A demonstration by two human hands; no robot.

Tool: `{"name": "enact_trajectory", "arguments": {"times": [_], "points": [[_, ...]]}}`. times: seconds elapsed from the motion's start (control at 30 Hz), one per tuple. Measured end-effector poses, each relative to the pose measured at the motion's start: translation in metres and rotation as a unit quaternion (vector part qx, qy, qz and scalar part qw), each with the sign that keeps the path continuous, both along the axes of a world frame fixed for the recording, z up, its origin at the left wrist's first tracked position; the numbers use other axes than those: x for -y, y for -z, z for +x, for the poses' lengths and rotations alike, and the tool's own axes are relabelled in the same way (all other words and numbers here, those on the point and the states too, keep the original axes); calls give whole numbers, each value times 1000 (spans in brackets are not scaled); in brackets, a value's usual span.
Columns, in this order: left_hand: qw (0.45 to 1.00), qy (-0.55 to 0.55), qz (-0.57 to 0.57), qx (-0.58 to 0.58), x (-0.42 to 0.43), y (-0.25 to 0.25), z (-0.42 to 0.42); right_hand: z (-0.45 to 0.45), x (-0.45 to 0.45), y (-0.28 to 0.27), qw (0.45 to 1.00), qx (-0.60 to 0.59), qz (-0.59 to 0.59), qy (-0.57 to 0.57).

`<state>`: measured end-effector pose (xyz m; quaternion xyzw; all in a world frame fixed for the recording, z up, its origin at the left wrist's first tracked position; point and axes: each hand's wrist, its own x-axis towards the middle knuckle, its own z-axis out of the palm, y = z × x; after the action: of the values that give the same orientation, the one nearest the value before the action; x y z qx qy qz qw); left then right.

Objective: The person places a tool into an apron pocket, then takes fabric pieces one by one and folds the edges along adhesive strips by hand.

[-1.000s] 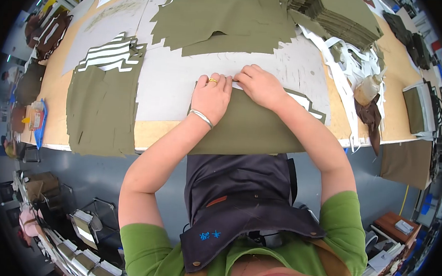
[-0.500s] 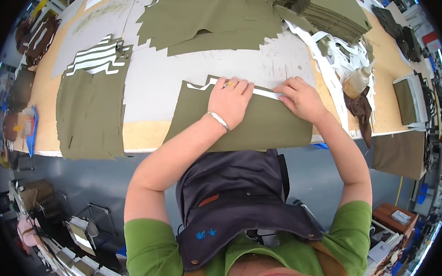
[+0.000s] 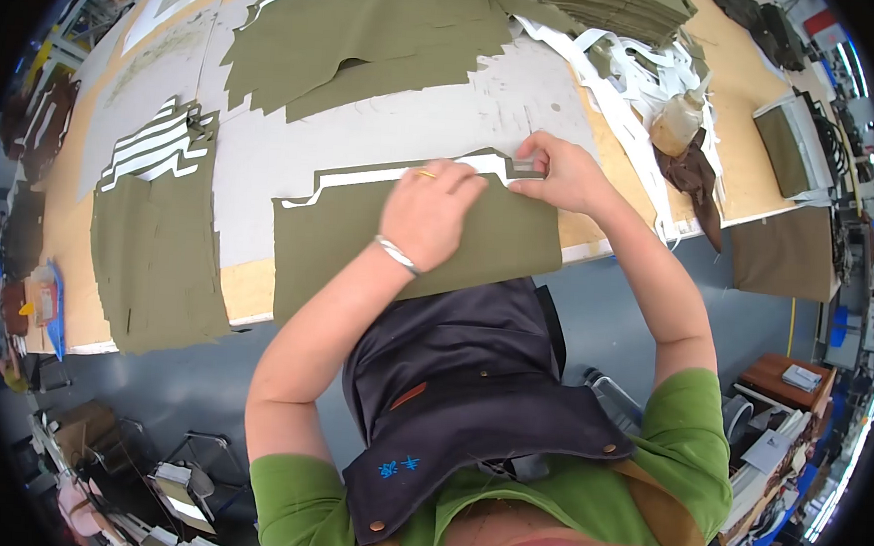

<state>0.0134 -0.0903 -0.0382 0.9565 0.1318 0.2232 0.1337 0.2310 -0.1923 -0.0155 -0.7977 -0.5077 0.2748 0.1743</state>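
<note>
An olive fabric panel [image 3: 418, 257] lies at the table's front edge, with a white stepped strip [image 3: 351, 178] along its far edge. My left hand [image 3: 425, 213], wearing a ring and a bracelet, rests over the middle of the strip. Its fingers lie on the strip and cover part of it. At the strip's right end, my right hand [image 3: 566, 176] has thumb and fingers around the white band at the panel's corner. The fingers partly hide that end.
Olive panels with white strips [image 3: 157, 248] hang over the front edge at left. More olive fabric [image 3: 370, 42] lies at the back. A heap of white strips [image 3: 615, 75], a bottle [image 3: 677, 122] and brown cloth [image 3: 694, 173] sit at right.
The strip now lies along the panel's stepped edge, more of it showing at left. My right hand has moved to the panel's right corner. The view has shifted.
</note>
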Motion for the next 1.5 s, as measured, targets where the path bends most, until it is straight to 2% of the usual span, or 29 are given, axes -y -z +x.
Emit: {"name": "enact_trajectory", "arguments": {"times": [0.07,0.17,0.27,0.47,0.57,0.67,0.77,0.87,0.97,1.17,1.27,1.37,1.47,1.5], "points": [[999,36,-16,35,11,14,18,1,-2,-5,999,-25,-32,-6],[997,38,-40,47,8,21,24,7,6,12,996,-71,48,-6],[993,10,-109,36,0,20,29,11,9,17,996,-58,64,-26],[994,-69,-80,8,7,22,44,10,12,20,993,-93,69,4],[995,-62,-82,10,8,6,47,9,12,15,994,-71,79,-20],[994,-3,-104,28,6,10,36,15,16,25,986,-57,142,-63],[999,11,-43,32,7,27,29,16,19,20,986,-45,140,-82],[999,-7,-38,21,11,22,31,19,23,19,974,25,183,-133],[999,-13,-14,-25,13,15,31,17,23,14,972,31,185,-144],[998,-7,2,-60,13,9,29,19,28,18,960,119,191,-170],[990,-4,137,-23,20,18,28,14,36,11,909,270,211,-239],[996,33,78,-7,7,18,26,12,37,-9,900,344,182,-196],[999,-35,-34,-13,-6,11,36,0,28,1,946,198,248,-67],[999,-30,-16,-7,-5,13,36,-6,25,4,950,188,242,-65]]}}
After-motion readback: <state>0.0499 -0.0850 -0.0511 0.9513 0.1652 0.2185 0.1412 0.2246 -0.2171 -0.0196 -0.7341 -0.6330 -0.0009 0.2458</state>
